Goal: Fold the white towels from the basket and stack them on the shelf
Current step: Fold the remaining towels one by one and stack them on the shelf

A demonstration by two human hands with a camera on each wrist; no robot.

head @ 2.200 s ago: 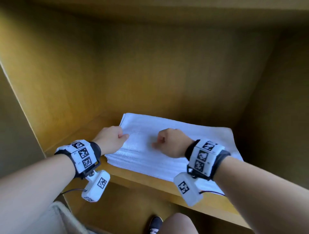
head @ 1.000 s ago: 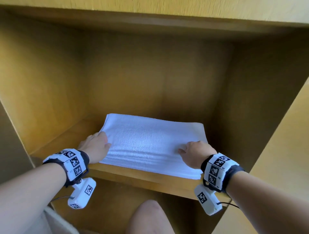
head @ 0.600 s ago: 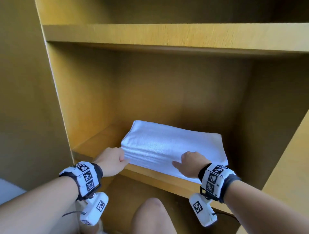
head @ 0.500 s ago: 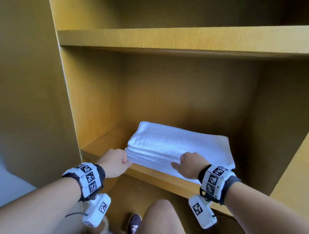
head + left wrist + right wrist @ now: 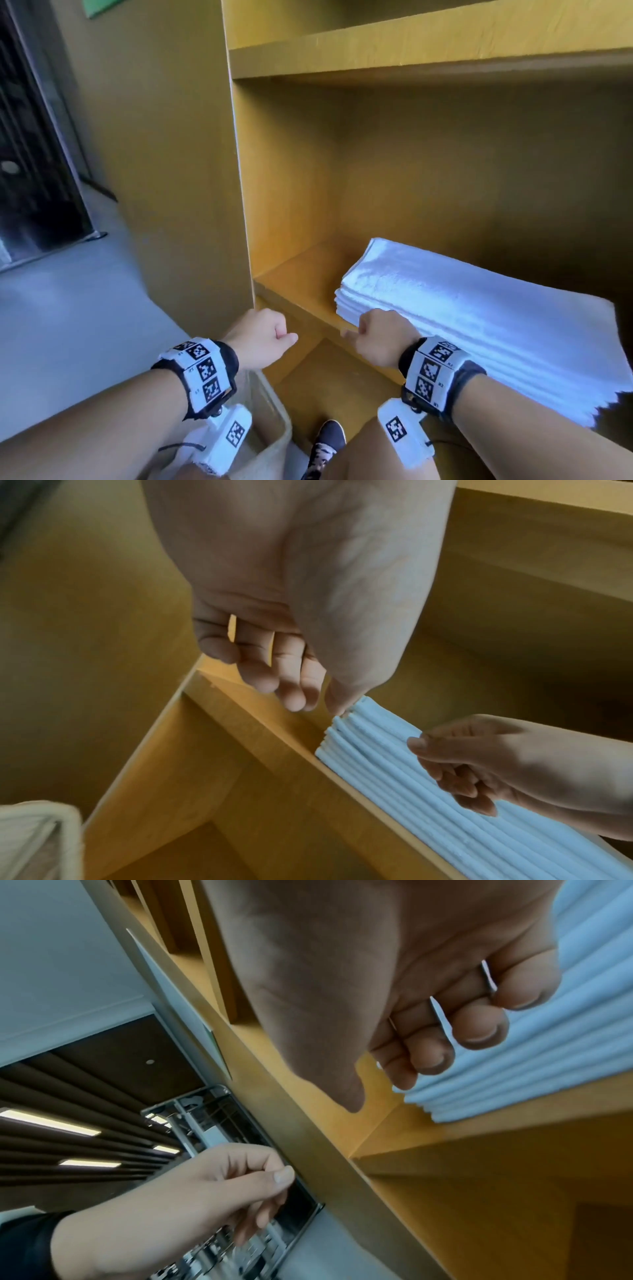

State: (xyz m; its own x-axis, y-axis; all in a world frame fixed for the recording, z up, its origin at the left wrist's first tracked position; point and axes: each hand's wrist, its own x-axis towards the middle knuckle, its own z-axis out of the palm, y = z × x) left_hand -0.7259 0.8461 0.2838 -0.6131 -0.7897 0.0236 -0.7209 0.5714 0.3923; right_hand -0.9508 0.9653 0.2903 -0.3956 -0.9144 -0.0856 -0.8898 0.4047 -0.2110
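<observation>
Here | stack of folded white towels [image 5: 479,308] on wooden shelf [image 5: 301,281] | left hand [image 5: 260,337] loosely curled, empty | right hand [image 5: 380,337] curled, empty, at stack's near edge.

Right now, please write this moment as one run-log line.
towel stack: folded, on shelf | left hand: loosely curled, empty, off shelf | right hand: curled, at towel stack front edge

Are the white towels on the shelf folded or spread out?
Folded: the towels lie in a neat stack, layered edges showing at its front.
</observation>
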